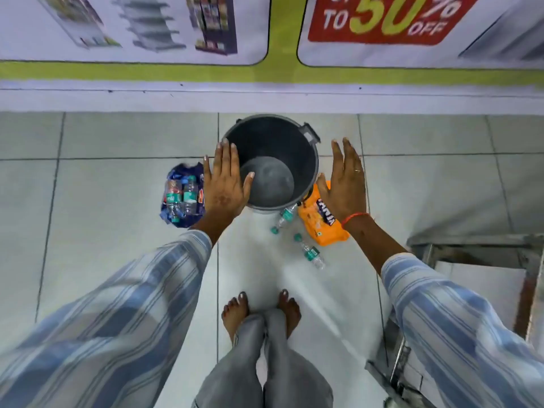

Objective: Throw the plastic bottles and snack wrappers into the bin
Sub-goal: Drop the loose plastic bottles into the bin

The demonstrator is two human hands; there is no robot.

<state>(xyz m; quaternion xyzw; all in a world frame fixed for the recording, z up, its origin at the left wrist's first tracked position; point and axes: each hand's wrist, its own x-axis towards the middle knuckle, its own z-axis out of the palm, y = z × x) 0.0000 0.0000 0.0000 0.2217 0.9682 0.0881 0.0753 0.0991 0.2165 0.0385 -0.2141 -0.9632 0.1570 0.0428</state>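
Observation:
A dark grey bin (306,160) stands on the tiled floor, nothing visible inside it. My left hand (225,178) hovers flat and open over the bin's left rim. My right hand (346,184) is spread open to the right of the bin, above an orange snack wrapper (316,228). Left of the bin a blue wrapper (176,175) lies on the floor with two small plastic bottles (182,195) on top of it. Two more bottles with green caps lie in front of the bin, one (284,217) touching its base, the other (310,251) nearer my feet.
A wall with a printed banner (382,22) runs right behind the bin. A metal frame or rack (471,248) stands at the right. My bare feet (260,310) are on the floor tiles directly in front of the bin.

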